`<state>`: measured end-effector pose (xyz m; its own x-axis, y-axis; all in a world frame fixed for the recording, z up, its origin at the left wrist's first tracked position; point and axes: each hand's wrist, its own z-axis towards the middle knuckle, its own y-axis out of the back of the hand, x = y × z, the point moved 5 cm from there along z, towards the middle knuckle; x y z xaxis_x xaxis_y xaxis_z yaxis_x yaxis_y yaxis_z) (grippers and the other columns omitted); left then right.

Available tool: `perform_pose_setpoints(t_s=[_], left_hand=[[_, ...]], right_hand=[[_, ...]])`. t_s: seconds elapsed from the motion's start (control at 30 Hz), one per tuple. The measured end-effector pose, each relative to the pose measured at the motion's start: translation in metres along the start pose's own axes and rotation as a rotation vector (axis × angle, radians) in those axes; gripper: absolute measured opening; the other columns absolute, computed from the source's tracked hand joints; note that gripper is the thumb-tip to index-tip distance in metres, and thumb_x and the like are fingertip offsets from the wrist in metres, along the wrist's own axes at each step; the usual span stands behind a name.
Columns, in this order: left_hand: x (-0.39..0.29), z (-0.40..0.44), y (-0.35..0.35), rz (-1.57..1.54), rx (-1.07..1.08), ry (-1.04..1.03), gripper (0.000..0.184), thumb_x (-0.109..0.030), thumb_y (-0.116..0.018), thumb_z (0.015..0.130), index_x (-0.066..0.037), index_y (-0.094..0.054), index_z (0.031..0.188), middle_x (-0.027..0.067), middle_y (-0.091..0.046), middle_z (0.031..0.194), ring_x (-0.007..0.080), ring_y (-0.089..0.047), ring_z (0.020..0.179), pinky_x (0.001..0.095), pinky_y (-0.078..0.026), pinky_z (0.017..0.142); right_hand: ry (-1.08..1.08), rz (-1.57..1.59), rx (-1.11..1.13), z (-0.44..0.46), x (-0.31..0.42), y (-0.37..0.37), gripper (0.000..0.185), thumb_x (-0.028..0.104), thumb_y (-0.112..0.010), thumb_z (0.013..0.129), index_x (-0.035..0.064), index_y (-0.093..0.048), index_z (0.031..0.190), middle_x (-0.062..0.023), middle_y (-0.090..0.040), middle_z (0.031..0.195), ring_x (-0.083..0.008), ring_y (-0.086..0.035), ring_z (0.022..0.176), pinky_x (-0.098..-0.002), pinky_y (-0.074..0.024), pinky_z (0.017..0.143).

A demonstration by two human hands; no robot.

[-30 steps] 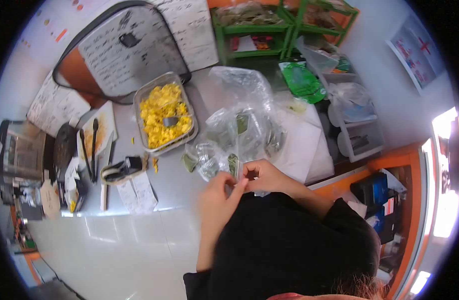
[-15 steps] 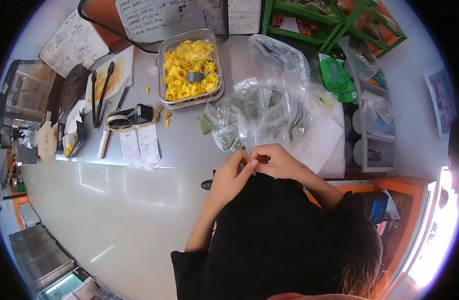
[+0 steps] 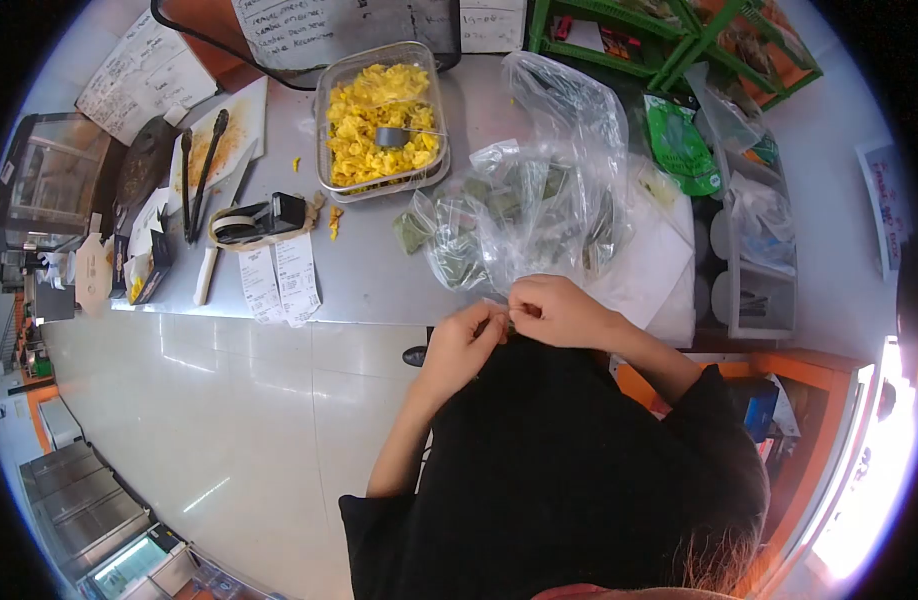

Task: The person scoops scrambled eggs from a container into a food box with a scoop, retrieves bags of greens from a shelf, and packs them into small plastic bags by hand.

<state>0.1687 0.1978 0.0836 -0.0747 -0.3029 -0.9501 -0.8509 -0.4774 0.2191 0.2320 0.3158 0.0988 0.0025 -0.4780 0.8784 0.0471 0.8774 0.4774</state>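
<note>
My left hand (image 3: 465, 345) and my right hand (image 3: 554, 312) are close together at the counter's front edge, fingertips nearly touching. Both are closed in a pinch; a bit of clear plastic shows between them, but what they grip is too small to name. Just beyond lie clear plastic bags (image 3: 524, 205) with green leafy pieces inside. One green piece (image 3: 410, 232) sits at the bags' left side. Farther back, a clear container (image 3: 443, 165) holds yellow food (image 3: 374, 110), with a grey object on top.
On the metal counter (image 3: 379, 285) are a tape dispenser (image 3: 259, 222), receipts (image 3: 279, 280), a knife (image 3: 207, 275), black tongs (image 3: 204, 170) and a stained board (image 3: 241, 125). A green pouch (image 3: 679, 145), a grey bin (image 3: 762, 320) and green racks (image 3: 599, 60) stand right.
The view has swung, so the counter appears higher and straighter. My hands have stayed near each other, and since half a second ago their fingertips have parted slightly.
</note>
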Motion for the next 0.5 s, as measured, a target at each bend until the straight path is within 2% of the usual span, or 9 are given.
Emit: perform_pose_setpoints(t_s=[0.03,0.07,0.13,0.23,0.27,0.33,0.4,0.43,0.5], left_hand=[[0.007,0.000,-0.002,0.038,-0.047,0.060,0.014,-0.013,-0.050,0.082,-0.001,-0.056,0.081,0.0164,-0.055,0.065,0.0248,-0.055,0.055,0.0326,-0.042,0.054],[0.013,0.001,-0.003,0.079,-0.093,0.119,0.013,-0.012,-0.051,0.080,0.000,-0.056,0.078,0.0164,-0.054,0.063,0.0244,-0.054,0.053,0.0329,-0.042,0.052],[0.013,-0.003,-0.003,0.192,-0.161,0.037,0.014,-0.013,-0.051,0.077,0.000,-0.054,0.072,0.0172,-0.052,0.060,0.0253,-0.051,0.048,0.0339,-0.040,0.049],[0.014,0.000,0.001,0.233,-0.184,-0.036,0.018,-0.014,-0.049,0.075,0.000,-0.052,0.065,0.0153,-0.050,0.054,0.0226,-0.048,0.044,0.0332,-0.039,0.046],[0.014,0.001,0.005,0.230,-0.174,-0.048,0.019,-0.014,-0.049,0.075,0.000,-0.052,0.063,0.0141,-0.049,0.052,0.0210,-0.047,0.043,0.0326,-0.038,0.045],[0.002,0.008,0.016,0.060,-0.070,0.058,0.020,-0.014,-0.048,0.075,0.000,-0.052,0.062,0.0099,-0.047,0.048,0.0166,-0.047,0.042,0.0308,-0.037,0.044],[-0.020,0.018,0.024,-0.081,-0.007,0.086,0.022,-0.014,-0.047,0.075,0.000,-0.051,0.059,0.0026,-0.045,0.046,0.0095,-0.046,0.043,0.0272,-0.035,0.042],[-0.024,0.025,0.029,-0.069,-0.038,0.058,0.022,-0.013,-0.046,0.075,0.001,-0.051,0.059,0.0027,-0.045,0.047,0.0096,-0.046,0.044,0.0271,-0.035,0.042],[-0.032,0.039,0.038,-0.047,-0.105,-0.002,0.022,-0.013,-0.045,0.075,0.001,-0.050,0.059,0.0030,-0.046,0.048,0.0097,-0.046,0.044,0.0268,-0.035,0.043]], right_hand=[[0.129,-0.187,-0.084,-0.002,0.003,-0.001,0.011,0.006,-0.057,0.069,0.0030,-0.047,0.066,-0.0068,-0.050,0.061,-0.0226,-0.051,0.060,-0.0308,-0.0405,0.055],[0.144,-0.234,-0.171,-0.002,0.000,0.004,0.012,0.006,-0.057,0.067,0.0032,-0.046,0.064,-0.0075,-0.048,0.061,-0.0249,-0.049,0.060,-0.0323,-0.0403,0.055],[0.175,-0.330,-0.349,-0.001,-0.007,0.019,0.014,0.005,-0.057,0.065,0.0038,-0.043,0.062,-0.0088,-0.045,0.060,-0.0294,-0.047,0.061,-0.0354,-0.0398,0.054],[0.033,-0.301,-0.097,0.001,-0.011,0.019,0.015,0.008,-0.060,0.066,0.0046,-0.046,0.068,-0.0095,-0.051,0.073,-0.0273,-0.051,0.071,-0.0345,-0.0424,0.064],[0.135,-0.212,-0.111,0.004,-0.006,0.021,0.016,0.010,-0.061,0.067,0.0050,-0.049,0.075,-0.0100,-0.052,0.080,-0.0265,-0.052,0.077,-0.0345,-0.0421,0.069],[0.341,-0.031,-0.137,0.012,0.004,0.025,0.022,0.014,-0.064,0.070,0.0057,-0.054,0.087,-0.0112,-0.053,0.095,-0.0248,-0.053,0.089,-0.0347,-0.0414,0.080],[0.265,0.277,-0.061,0.021,-0.005,0.014,0.036,0.017,-0.067,0.071,0.0058,-0.050,0.101,-0.0099,-0.047,0.109,-0.0219,-0.045,0.104,-0.0346,-0.0327,0.091],[0.223,0.431,-0.022,0.024,-0.011,0.007,0.043,0.019,-0.069,0.072,0.0058,-0.048,0.108,-0.0093,-0.043,0.116,-0.0205,-0.041,0.111,-0.0346,-0.0284,0.097],[0.073,0.363,0.014,0.035,-0.022,-0.005,0.044,0.021,-0.067,0.075,0.0052,-0.047,0.112,-0.0077,-0.044,0.116,-0.0176,-0.042,0.109,-0.0335,-0.0314,0.096]])
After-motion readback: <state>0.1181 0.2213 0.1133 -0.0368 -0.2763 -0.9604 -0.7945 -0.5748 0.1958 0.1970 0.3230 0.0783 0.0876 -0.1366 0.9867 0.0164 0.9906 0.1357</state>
